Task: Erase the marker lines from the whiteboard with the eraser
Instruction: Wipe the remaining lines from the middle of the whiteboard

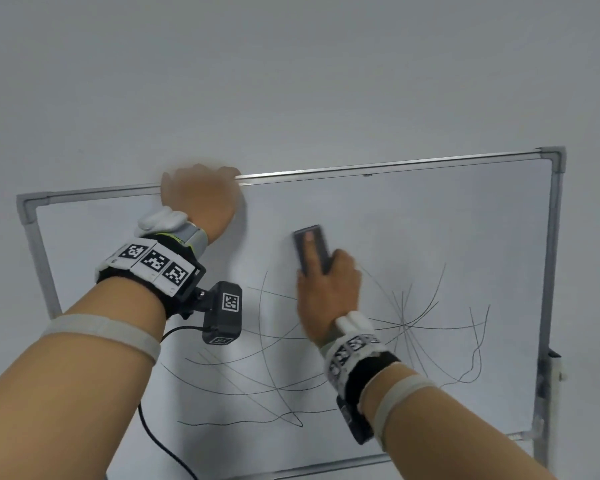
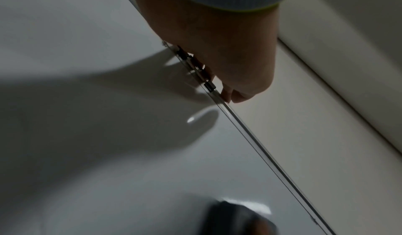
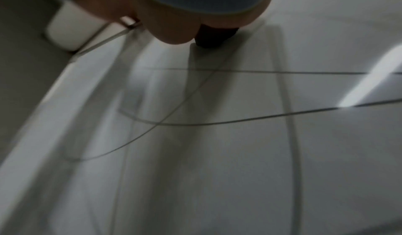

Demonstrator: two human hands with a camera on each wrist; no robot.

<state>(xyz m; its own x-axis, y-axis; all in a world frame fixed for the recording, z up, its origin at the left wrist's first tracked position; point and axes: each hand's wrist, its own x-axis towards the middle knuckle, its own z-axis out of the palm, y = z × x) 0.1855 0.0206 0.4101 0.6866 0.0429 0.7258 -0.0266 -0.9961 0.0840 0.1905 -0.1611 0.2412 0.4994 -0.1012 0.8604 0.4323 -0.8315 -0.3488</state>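
A metal-framed whiteboard (image 1: 465,237) stands before a pale wall. Thin black marker lines (image 1: 406,327) cross its lower half; the upper half is bare. My right hand (image 1: 326,289) grips a dark grey eraser (image 1: 317,249) flat against the board, forefinger stretched along its back, just above the lines. My left hand (image 1: 201,199) grips the board's top frame (image 2: 250,135), fingers curled over the rail (image 2: 226,94). The eraser's dark end (image 3: 211,37) pokes out under my right palm. In the left wrist view the eraser (image 2: 237,219) shows blurred at the bottom.
A black cable (image 1: 163,441) hangs from the left wrist camera across the board's lower left. A stand post (image 1: 548,393) with a white bracket runs down the board's right side. Plain wall (image 1: 291,81) fills the space above.
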